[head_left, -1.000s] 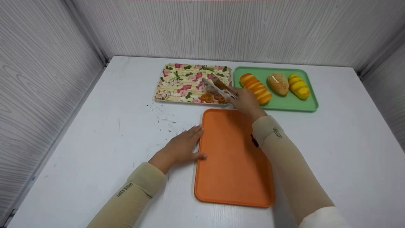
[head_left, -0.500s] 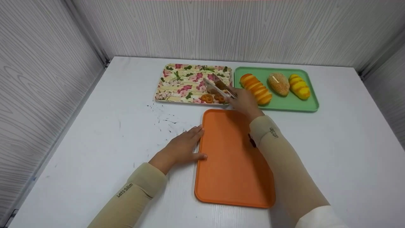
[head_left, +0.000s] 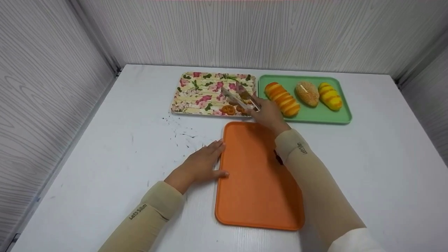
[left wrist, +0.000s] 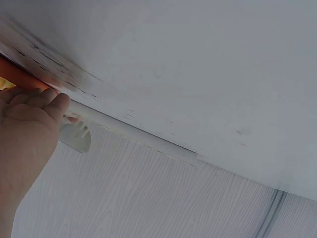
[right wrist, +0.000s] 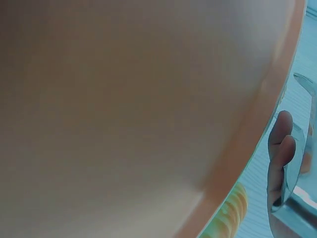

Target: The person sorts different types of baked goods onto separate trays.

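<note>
My left hand (head_left: 199, 162) rests on the left rim of an orange tray (head_left: 259, 189), fingers extended and thumb over the edge. In the left wrist view the same hand (left wrist: 27, 131) shows at the far left. My right hand (head_left: 269, 115) grips metal tongs (head_left: 233, 98), whose arms are spread over the right part of a floral tray (head_left: 190, 96). Below the tongs lie a pretzel (head_left: 228, 110) and a second one, partly covered by the hand. A brown item between the tong arms is too hidden to name. Fingers and tongs (right wrist: 296, 218) appear at the right wrist view's edge.
Right of the floral tray is a green tray (head_left: 315, 115) bearing a striped loaf (head_left: 282, 99), a sesame bun (head_left: 307, 93) and a yellow bread (head_left: 330, 96). The loaf lies close beside my right hand. Panelled walls (head_left: 217, 35) bound the white table (head_left: 115, 140).
The tong arms now stand slightly wider apart, and my right forearm has shifted a little to the left. My left hand and the trays stay in place.
</note>
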{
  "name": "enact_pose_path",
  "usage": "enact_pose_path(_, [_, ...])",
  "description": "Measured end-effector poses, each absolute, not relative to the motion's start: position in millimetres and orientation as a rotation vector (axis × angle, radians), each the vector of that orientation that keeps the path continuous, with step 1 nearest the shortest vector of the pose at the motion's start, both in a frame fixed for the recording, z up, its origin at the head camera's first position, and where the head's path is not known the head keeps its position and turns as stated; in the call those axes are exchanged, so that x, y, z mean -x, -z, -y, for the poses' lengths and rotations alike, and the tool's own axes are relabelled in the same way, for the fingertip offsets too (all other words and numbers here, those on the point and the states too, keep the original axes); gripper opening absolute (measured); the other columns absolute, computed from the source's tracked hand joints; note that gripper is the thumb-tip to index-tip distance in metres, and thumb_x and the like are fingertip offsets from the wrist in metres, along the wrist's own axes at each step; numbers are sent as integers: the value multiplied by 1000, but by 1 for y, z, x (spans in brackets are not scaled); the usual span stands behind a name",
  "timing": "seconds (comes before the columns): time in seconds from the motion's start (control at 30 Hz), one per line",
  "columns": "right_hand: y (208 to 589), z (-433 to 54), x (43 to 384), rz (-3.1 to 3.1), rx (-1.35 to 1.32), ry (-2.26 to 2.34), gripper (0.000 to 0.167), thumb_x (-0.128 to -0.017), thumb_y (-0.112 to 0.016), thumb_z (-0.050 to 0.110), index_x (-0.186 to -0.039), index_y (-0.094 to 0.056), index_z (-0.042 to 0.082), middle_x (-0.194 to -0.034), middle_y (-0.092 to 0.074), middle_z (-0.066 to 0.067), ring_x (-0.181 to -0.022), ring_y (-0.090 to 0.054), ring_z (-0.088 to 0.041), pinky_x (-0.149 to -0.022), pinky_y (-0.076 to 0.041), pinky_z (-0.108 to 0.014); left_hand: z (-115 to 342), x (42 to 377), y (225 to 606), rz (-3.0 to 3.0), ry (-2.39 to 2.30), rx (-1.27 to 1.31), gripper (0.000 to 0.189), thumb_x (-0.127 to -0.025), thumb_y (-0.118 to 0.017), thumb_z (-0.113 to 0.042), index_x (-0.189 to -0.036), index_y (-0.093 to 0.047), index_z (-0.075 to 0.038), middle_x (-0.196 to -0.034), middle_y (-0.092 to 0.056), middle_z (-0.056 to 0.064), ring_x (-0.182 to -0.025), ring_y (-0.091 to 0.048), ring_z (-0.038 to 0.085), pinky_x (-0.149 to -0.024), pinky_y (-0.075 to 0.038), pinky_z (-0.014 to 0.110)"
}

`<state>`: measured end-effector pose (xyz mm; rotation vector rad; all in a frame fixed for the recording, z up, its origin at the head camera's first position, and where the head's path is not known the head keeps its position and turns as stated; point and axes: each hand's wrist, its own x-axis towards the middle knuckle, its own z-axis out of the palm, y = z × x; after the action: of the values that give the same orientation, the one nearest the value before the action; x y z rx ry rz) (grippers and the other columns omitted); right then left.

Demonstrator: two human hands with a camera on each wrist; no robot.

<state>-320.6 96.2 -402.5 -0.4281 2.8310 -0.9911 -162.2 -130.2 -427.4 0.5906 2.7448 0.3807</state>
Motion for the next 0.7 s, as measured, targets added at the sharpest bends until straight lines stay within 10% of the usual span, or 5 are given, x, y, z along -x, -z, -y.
enact_pose_path(0.53, [395,-102,307,-2908,375,1148,65,-92,-59,47,-147,-39,19,-131,-56,-12,-79,-54,-24,-67,-43,-35,130,163,428,-2761,-380,-612,96,-83,-56,-65,-154,-18,-11,-159,-12,2,-143,-16,21,-112,-22,41])
enact_pose_path(0.7, [390,-112,307,-2893,298,1189,68,-91,-58,50,-149,-35,23,-95,-61,-13,-65,-44,-18,-58,-39,-33,130,162,426,-2757,-391,-618,96,-84,-56,-65,-153,-18,-10,-159,-12,4,-143,-15,22,-112,-22,42])
